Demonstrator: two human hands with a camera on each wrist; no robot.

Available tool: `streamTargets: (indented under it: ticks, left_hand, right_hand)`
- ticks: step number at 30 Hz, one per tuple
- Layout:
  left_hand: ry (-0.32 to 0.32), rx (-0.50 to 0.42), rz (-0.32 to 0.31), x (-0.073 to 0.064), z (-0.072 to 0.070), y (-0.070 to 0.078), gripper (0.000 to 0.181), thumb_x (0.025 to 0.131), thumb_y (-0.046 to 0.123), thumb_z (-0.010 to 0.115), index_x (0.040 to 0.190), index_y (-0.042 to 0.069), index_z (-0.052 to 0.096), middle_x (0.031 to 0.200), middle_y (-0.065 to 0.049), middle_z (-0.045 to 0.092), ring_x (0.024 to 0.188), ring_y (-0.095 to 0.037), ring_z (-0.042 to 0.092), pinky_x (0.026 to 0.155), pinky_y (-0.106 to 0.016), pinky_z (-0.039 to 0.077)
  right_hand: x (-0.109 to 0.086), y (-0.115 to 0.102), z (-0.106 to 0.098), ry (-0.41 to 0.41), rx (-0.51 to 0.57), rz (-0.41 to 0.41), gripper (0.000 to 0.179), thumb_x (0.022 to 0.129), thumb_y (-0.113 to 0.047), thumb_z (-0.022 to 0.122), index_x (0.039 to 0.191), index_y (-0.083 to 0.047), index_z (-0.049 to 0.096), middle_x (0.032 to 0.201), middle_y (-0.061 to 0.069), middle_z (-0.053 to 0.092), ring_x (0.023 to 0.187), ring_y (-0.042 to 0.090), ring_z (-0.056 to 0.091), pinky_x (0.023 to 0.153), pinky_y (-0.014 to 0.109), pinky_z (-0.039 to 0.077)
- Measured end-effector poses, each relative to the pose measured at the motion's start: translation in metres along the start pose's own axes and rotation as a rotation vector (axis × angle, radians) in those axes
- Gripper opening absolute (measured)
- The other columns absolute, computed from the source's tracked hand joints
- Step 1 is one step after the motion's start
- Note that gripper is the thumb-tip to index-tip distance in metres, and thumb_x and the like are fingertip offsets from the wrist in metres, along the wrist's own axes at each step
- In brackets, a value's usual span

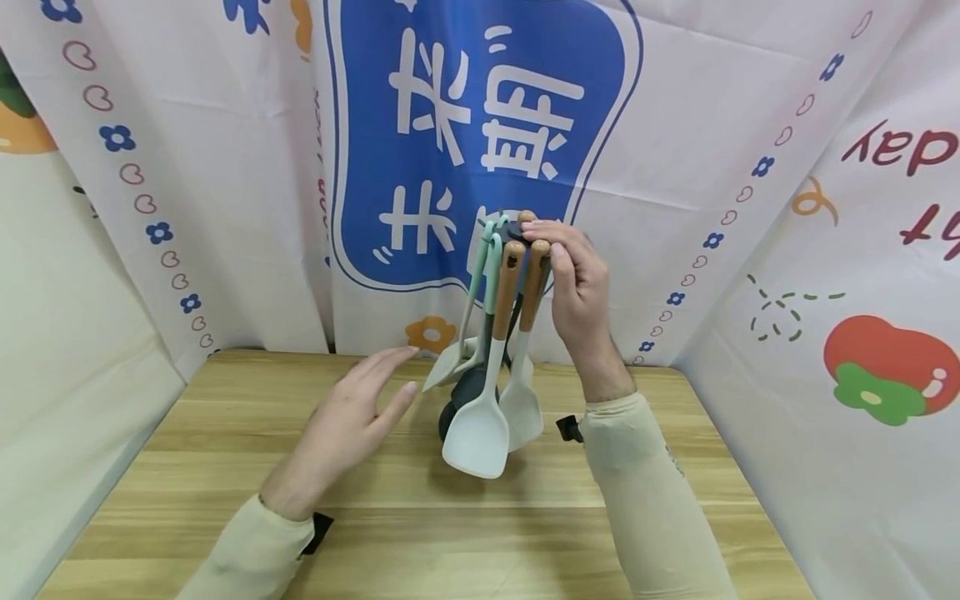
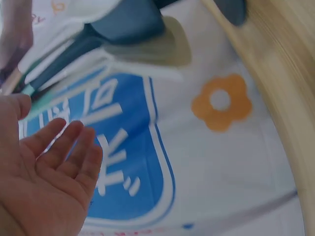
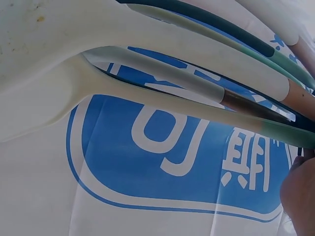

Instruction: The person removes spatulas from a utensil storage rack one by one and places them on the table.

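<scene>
A hanging set of kitchen utensils stands at the back middle of the table, gathered round the black top of a utensil stand (image 1: 513,232). My right hand (image 1: 579,279) grips this top, thumb by the wooden handle ends and fingers over the black part. In front hangs a white turner (image 1: 477,437) with a wooden handle; a second pale utensil (image 1: 522,410) is beside it. Mint-handled utensils and a dark green one (image 1: 471,383) hang on the left. My left hand (image 1: 352,408) is held left of the set, fingers extended and holding nothing. The stand's base is hidden behind the utensils.
The wooden table (image 1: 525,542) ends at a white printed curtain (image 1: 675,100) close behind the utensils. More printed cloth (image 1: 885,275) rises along the right side, and a pale wall (image 1: 67,292) along the left.
</scene>
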State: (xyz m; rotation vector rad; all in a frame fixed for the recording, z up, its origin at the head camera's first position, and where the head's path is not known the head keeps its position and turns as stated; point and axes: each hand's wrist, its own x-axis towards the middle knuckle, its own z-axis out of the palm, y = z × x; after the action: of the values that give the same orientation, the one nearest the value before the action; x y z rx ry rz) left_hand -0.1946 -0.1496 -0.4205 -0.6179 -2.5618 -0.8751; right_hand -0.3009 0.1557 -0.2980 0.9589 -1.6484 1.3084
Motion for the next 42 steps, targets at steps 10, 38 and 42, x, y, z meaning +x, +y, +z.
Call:
streamTargets:
  ticks: [10, 38, 42]
  left_hand:
    - [0.063, -0.207, 0.018, 0.023, 0.028, 0.039, 0.045, 0.120, 0.031, 0.072, 0.161, 0.013, 0.068, 0.160, -0.007, 0.073, 0.146, -0.034, 0.074, 0.123, -0.059, 0.065]
    - [0.009, -0.573, -0.119, 0.051, 0.064, 0.072, 0.031, 0.116, 0.017, 0.078, 0.145, 0.010, 0.076, 0.136, -0.010, 0.079, 0.126, -0.025, 0.081, 0.107, -0.033, 0.072]
    - [0.013, -0.575, -0.117, 0.052, 0.064, 0.071, 0.029, 0.115, 0.015, 0.078, 0.143, 0.009, 0.077, 0.132, -0.011, 0.080, 0.122, -0.025, 0.081, 0.102, -0.034, 0.074]
  right_hand:
    - [-0.002, 0.003, 0.001, 0.021, -0.020, -0.016, 0.039, 0.116, -0.007, 0.047, 0.125, 0.012, 0.080, 0.131, 0.035, 0.081, 0.140, 0.012, 0.074, 0.139, 0.052, 0.050]
    - [-0.001, 0.010, 0.004, 0.074, -0.003, -0.049, 0.039, 0.114, -0.008, 0.048, 0.120, 0.011, 0.083, 0.124, 0.035, 0.082, 0.134, 0.010, 0.076, 0.136, 0.048, 0.052]
    - [0.000, 0.011, 0.005, 0.078, -0.003, -0.048, 0.039, 0.114, -0.008, 0.049, 0.119, 0.011, 0.083, 0.123, 0.035, 0.082, 0.133, 0.008, 0.076, 0.136, 0.048, 0.052]
